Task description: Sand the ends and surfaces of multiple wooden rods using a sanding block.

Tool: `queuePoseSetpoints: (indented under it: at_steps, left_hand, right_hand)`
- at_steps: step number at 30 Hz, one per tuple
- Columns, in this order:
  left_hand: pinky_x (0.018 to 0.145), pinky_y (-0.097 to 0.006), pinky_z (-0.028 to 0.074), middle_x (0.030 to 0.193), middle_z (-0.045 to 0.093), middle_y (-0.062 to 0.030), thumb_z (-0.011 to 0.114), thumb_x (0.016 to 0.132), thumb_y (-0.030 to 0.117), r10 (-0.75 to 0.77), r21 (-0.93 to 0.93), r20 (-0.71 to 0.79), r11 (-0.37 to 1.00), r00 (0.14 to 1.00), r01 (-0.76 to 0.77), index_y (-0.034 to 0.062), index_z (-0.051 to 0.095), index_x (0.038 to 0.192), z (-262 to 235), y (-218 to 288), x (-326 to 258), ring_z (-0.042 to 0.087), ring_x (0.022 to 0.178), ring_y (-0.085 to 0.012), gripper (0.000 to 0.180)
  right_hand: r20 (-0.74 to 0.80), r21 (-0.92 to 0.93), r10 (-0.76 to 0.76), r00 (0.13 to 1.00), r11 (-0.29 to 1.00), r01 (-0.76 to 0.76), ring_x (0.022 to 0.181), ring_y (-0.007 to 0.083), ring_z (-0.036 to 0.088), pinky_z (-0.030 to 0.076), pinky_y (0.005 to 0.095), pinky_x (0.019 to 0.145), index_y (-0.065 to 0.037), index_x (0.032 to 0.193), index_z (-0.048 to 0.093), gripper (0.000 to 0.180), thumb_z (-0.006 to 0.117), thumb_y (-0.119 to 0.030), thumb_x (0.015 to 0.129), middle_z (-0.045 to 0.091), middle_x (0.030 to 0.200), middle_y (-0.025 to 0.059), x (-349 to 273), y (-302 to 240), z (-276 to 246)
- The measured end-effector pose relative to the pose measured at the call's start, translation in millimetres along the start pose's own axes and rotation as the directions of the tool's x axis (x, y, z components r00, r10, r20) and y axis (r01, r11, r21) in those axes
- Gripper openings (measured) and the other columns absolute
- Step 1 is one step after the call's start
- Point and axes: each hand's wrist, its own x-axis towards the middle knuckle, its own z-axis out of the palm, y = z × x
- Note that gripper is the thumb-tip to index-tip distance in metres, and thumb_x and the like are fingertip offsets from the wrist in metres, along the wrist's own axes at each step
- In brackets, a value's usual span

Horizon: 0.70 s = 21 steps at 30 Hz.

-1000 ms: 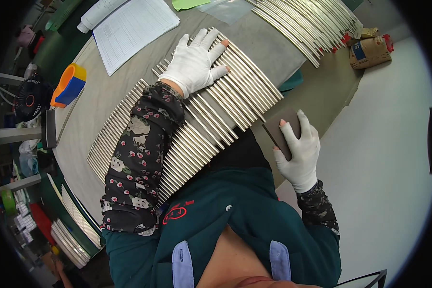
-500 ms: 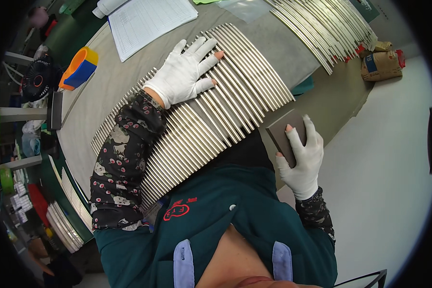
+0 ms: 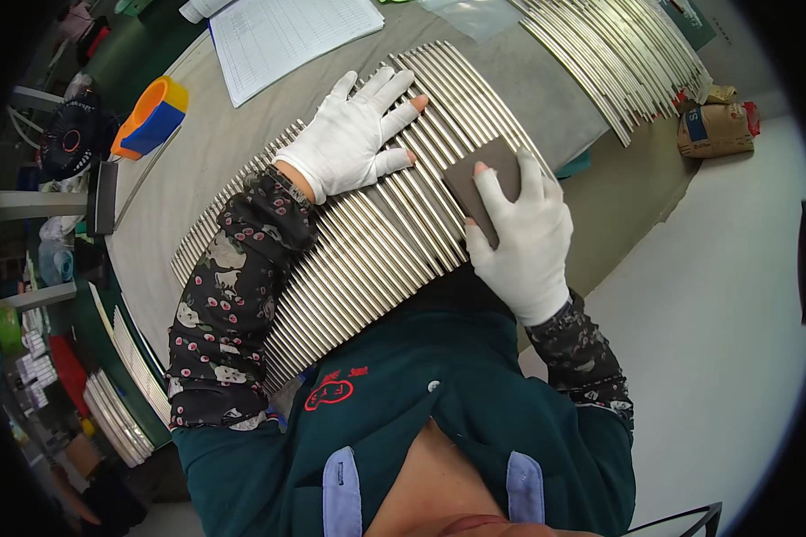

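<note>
Side by side on the grey table lies a wide row of thin, shiny metal rods [image 3: 354,264], their near ends at the table's front edge. My left hand [image 3: 349,139], in a white glove with thumb and forefinger tips bare, is spread flat over the rods' far half. My right hand [image 3: 527,242], gloved the same way, grips a flat, grey-brown sanding block [image 3: 472,186] between thumb and fingers. The block is over the right end of the row, its underside hidden; whether it presses on the rods I cannot tell.
A second batch of rods [image 3: 613,58] lies at the far right. Behind the row are a printed paper sheet [image 3: 287,40] and a clear plastic bag [image 3: 475,16]. A yellow-and-blue holder [image 3: 155,118] and a black fan [image 3: 70,139] stand left. A brown paper bag [image 3: 718,130] sits right.
My right hand has brought the sanding block left and away from me, from beside the table to over the right-hand rods. My left hand stays spread on the rods.
</note>
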Motion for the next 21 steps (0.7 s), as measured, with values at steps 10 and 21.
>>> queuePoseSetpoints:
  at_steps: [10,21]
  left_hand:
    - [0.114,-0.054,0.022,0.153,0.027,-0.0194,0.029,0.093,0.066,0.000,-0.020,0.033,1.000,0.999,0.001,0.0161,0.028,0.149,3.9,0.1,-7.6,0.028,0.140,-0.0377,0.075]
    - [0.115,-0.055,0.019,0.153,0.027,-0.0184,0.028,0.094,0.065,-0.022,-0.001,0.055,1.000,0.998,0.022,0.0157,0.029,0.149,-3.2,-1.3,-18.8,0.029,0.140,-0.0372,0.074]
  right_hand:
    - [0.033,0.128,0.003,0.999,0.992,-0.007,0.103,0.0400,0.054,0.046,0.0464,0.087,-0.013,0.121,0.059,0.061,0.073,-0.016,0.062,0.043,0.135,0.0272,-64.5,33.0,-29.4]
    - [0.004,0.237,-0.050,0.999,0.970,0.048,0.104,0.0407,0.053,0.045,0.0474,0.089,-0.011,0.121,0.059,0.064,0.074,-0.019,0.059,0.043,0.135,0.0274,-64.3,23.4,-24.3]
